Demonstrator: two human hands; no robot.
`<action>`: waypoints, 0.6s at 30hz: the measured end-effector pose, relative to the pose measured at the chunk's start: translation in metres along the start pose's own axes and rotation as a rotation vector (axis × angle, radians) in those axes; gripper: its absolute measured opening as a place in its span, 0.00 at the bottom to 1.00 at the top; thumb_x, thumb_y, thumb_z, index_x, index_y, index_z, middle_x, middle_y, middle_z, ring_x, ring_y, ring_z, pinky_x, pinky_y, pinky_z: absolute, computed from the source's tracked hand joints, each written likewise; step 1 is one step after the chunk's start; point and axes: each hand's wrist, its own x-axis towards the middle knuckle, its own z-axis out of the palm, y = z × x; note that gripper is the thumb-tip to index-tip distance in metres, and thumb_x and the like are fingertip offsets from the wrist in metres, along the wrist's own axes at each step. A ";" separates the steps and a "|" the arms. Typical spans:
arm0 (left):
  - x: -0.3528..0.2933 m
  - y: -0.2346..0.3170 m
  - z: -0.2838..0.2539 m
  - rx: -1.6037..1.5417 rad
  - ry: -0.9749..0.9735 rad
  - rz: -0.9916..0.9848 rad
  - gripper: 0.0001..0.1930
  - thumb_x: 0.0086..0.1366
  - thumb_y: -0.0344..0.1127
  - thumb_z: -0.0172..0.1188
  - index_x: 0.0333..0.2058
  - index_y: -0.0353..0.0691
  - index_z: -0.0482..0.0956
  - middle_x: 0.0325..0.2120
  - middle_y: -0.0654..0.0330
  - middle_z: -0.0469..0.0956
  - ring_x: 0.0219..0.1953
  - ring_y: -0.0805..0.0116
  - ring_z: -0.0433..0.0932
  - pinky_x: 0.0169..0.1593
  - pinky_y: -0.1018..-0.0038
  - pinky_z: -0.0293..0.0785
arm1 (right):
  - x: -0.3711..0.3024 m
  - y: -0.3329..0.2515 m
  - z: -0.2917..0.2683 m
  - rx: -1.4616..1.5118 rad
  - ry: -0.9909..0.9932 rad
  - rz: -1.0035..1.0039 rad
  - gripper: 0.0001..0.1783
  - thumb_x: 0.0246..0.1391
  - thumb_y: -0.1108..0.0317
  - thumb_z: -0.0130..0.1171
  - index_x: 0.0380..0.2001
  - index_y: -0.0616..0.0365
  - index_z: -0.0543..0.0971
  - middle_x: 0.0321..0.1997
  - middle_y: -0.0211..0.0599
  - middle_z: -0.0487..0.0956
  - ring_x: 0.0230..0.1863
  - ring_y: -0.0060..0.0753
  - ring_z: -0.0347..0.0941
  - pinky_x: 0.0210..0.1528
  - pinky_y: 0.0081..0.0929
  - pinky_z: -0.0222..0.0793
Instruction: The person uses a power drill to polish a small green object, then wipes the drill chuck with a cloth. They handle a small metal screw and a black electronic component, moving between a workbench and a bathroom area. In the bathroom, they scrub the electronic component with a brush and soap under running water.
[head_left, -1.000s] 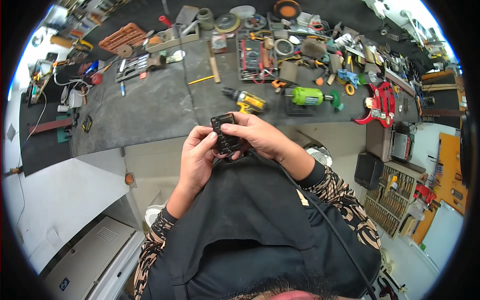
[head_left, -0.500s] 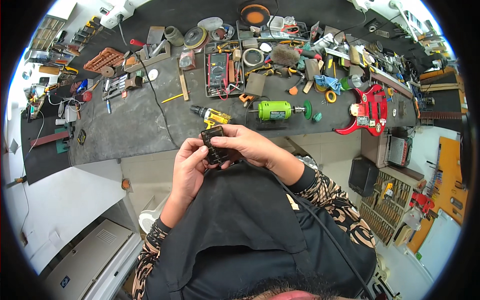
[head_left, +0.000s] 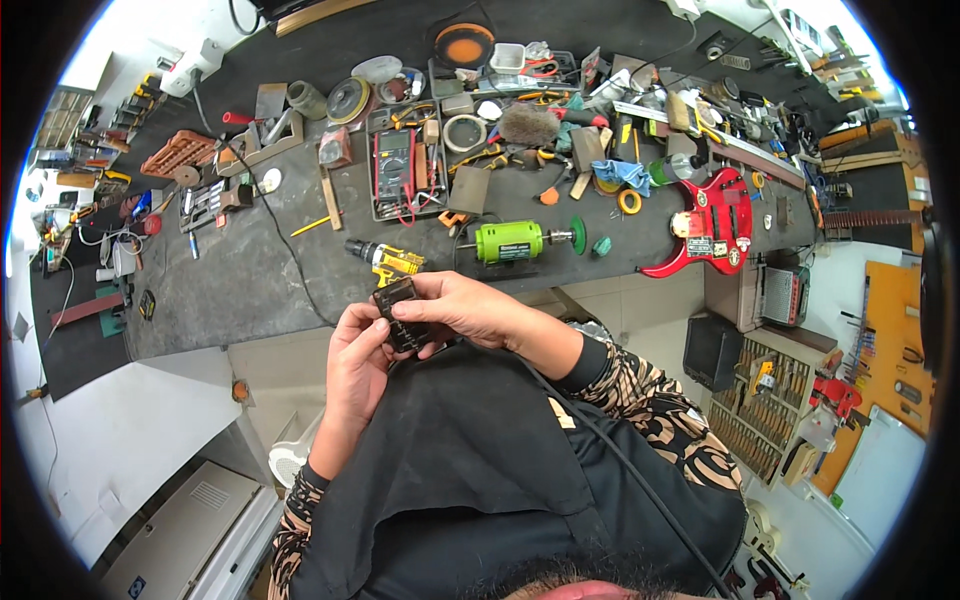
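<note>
Both my hands hold a small black rectangular case just off the bench's front edge, above my apron. A row of small light marks runs across its lower part; I cannot make out what is in it. My left hand grips the lower left side, thumb on the face. From the right, my right hand wraps round the upper part with its thumb pressed on the face. Right behind the case, a yellow and black cordless drill lies on the bench.
A green motor with a green disc and a red guitar body lie to the right. A red-edged multimeter sits in a tray farther back. A black cable crosses the dark bench on the left.
The whole view has shifted, so the bench and my hands appear farther left and slightly lower. Both hands keep the same grip on the black case.
</note>
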 end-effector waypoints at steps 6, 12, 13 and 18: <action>0.004 -0.004 0.012 0.008 -0.022 0.003 0.06 0.76 0.29 0.63 0.47 0.43 0.76 0.43 0.62 0.83 0.41 0.71 0.86 0.45 0.68 0.87 | -0.012 -0.008 -0.006 -0.005 0.007 -0.008 0.23 0.70 0.53 0.70 0.59 0.56 0.81 0.46 0.32 0.87 0.44 0.24 0.86 0.35 0.24 0.86; 0.005 -0.010 0.017 -0.003 -0.027 -0.028 0.05 0.76 0.28 0.61 0.47 0.43 0.76 0.43 0.62 0.83 0.42 0.71 0.85 0.44 0.69 0.86 | -0.022 -0.004 -0.013 0.000 0.014 -0.031 0.22 0.70 0.54 0.69 0.59 0.55 0.82 0.47 0.31 0.87 0.43 0.24 0.86 0.37 0.24 0.84; 0.004 -0.010 0.021 -0.005 -0.022 -0.030 0.05 0.76 0.28 0.61 0.47 0.42 0.76 0.43 0.61 0.83 0.42 0.71 0.85 0.44 0.70 0.85 | -0.024 -0.004 -0.013 -0.002 0.007 -0.030 0.22 0.71 0.54 0.69 0.59 0.55 0.82 0.47 0.31 0.87 0.43 0.25 0.86 0.37 0.25 0.85; 0.001 -0.016 0.020 -0.006 -0.043 -0.038 0.05 0.76 0.28 0.60 0.48 0.42 0.76 0.45 0.60 0.83 0.43 0.69 0.86 0.46 0.69 0.85 | -0.032 -0.002 -0.013 -0.005 -0.011 -0.042 0.20 0.71 0.55 0.68 0.58 0.55 0.82 0.48 0.32 0.87 0.45 0.28 0.86 0.38 0.28 0.85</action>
